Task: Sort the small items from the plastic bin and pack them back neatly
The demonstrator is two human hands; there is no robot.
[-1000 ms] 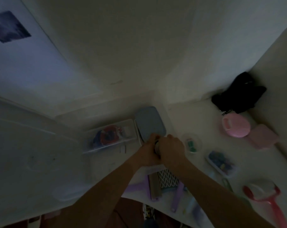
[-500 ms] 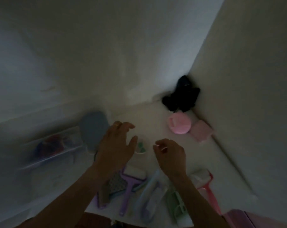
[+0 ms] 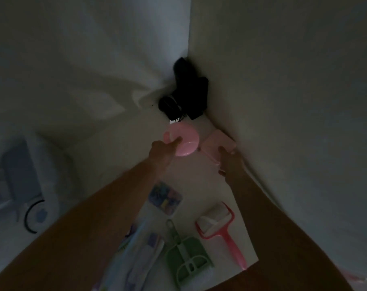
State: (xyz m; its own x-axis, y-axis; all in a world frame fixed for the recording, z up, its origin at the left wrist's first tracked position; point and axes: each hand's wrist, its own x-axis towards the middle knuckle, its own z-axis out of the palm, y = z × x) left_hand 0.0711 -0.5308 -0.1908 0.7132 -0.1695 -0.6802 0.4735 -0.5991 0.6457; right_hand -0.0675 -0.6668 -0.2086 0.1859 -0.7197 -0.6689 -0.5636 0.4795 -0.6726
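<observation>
Dim white tabletop point(image 3: 119, 156) in wall corner. Round pink plastic case point(image 3: 185, 143) lies near corner; left hand point(image 3: 163, 151) rests on its near edge, fingers extended. Right hand point(image 3: 231, 162) touches square pink box point(image 3: 217, 144) just beside it, fingers loosely spread. Nearer: clear compartment box point(image 3: 165, 199), green dustpan point(image 3: 186, 259), pink lint roller point(image 3: 218, 225).

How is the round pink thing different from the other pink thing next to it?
The round pink case is a circle with a small tab on its rim; the square pink box has straight edges and corners. The round case is a brighter pink, the square box paler. The left hand reaches the round case; the right hand reaches the square box. Both are pink and lie near the wall corner.
</observation>
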